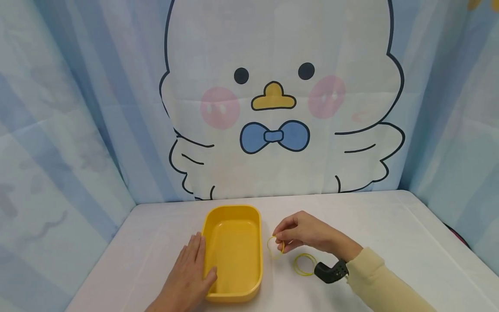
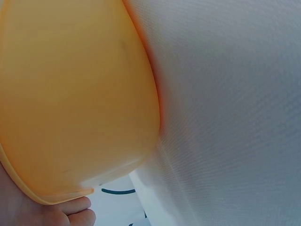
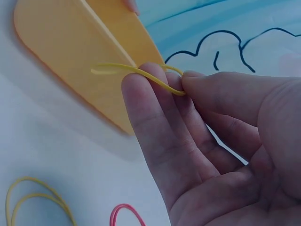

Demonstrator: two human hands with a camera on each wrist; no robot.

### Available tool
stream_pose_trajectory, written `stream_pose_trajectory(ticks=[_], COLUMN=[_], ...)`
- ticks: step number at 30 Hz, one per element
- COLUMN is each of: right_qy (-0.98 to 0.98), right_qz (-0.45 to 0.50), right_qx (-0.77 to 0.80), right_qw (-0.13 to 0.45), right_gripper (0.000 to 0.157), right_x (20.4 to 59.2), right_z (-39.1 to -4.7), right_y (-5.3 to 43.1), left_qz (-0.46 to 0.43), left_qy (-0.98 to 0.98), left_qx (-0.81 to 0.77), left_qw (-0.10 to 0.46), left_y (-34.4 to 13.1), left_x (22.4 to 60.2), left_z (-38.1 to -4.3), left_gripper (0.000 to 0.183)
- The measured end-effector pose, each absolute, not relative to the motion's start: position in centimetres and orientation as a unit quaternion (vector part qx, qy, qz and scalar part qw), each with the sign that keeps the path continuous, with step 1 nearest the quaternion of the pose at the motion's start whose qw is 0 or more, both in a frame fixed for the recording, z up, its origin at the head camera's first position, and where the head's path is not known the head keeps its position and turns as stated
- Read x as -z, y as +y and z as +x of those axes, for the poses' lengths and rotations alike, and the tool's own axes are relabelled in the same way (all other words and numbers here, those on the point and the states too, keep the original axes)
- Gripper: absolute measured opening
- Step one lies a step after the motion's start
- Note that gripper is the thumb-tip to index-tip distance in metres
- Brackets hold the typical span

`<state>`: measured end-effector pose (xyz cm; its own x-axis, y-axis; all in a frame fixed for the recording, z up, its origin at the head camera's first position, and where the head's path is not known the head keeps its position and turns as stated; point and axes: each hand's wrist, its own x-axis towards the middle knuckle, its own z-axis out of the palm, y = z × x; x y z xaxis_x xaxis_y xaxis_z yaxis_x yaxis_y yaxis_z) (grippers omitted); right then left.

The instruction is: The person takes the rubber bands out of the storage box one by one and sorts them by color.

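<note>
A yellow plastic tray [image 1: 234,255] stands on the white table, long side pointing away from me. My left hand [image 1: 188,271] rests along its left rim, fingers straight and thumb over the inside edge. In the left wrist view, the tray's outer wall [image 2: 80,103] fills much of the picture, with fingertips by the rim. Right of the tray, my right hand [image 1: 308,234] pinches a thin yellow rubber band [image 1: 269,247] between thumb and fingers, above the table. The right wrist view shows this rubber band [image 3: 155,81] stretched across the fingertips of the hand [image 3: 202,141].
More yellow rubber bands [image 1: 295,265] lie on the table below my right hand. A red band [image 3: 123,207] shows at the bottom of the right wrist view. A black device [image 1: 330,273] is on the right wrist. A printed curtain [image 1: 273,173] stands behind the table.
</note>
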<state>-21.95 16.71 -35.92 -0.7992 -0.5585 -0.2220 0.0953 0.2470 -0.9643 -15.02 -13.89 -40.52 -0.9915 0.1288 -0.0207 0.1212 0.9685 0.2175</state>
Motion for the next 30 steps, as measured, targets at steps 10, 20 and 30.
stream_pose_trajectory(ticks=[10, 20, 30], right_qy=[0.731, 0.727, 0.723], right_qz=[-0.133, -0.120, -0.107], right_qx=[0.609, 0.620, 0.627], right_qw=[0.277, 0.269, 0.270], right_gripper=[0.037, 0.037, 0.038], right_x=[37.4, 39.2, 40.7], right_z=[-21.4, -20.7, -20.3], right_y=[18.3, 20.3, 22.2], left_qz=[0.066, 0.064, 0.064], left_qy=[0.991, 0.992, 0.993], left_qx=[-0.115, -0.108, -0.100], left_qw=[0.015, 0.017, 0.013], left_y=[-14.0, -14.0, -13.9], left_x=[40.7, 40.6, 40.7], left_z=[-15.0, -15.0, -15.0], left_gripper=[0.078, 0.077, 0.077])
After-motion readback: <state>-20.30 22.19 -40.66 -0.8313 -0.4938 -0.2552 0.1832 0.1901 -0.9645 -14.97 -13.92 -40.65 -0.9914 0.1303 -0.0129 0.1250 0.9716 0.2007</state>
